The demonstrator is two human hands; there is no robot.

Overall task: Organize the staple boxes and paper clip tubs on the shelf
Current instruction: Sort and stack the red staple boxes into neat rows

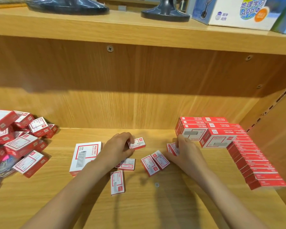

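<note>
My left hand (118,148) pinches a small red and white staple box (137,143) at the middle of the wooden shelf (172,204). My right hand (186,153) grips two small staple boxes (172,148) held on edge. Between my hands lie loose small boxes: a pair side by side (154,161), one partly under my left wrist (127,164), and one nearer me (117,182). A larger flat staple box (84,155) lies left of my left hand. A neat row of small boxes (254,161) runs along the right, with bigger boxes (205,131) stacked behind it.
A jumbled heap of red staple boxes (19,139) fills the shelf's left end, with paper clip tubs (1,164) at the left edge. The shelf's side wall (277,138) stands at the right. On the upper shelf sit two dark stands (165,13) and a printed carton (238,10).
</note>
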